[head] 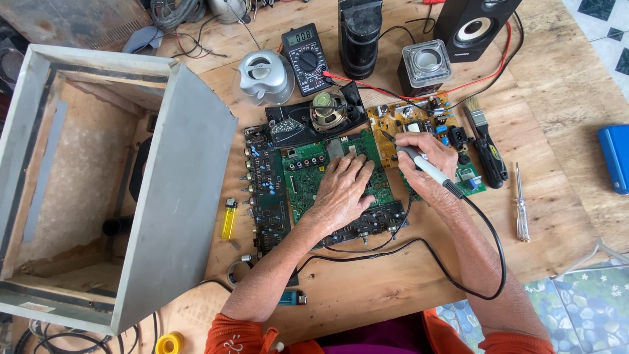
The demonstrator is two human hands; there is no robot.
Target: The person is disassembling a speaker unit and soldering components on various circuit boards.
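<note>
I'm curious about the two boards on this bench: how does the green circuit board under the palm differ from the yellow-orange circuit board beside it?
The green circuit board is larger and lies under the flat left hand; the yellow-orange circuit board is smaller and lies farther back, bare of hands. The right hand aims a black-corded soldering iron toward the yellow-orange board, not the green one. Both lie flat on the wooden table.
</note>
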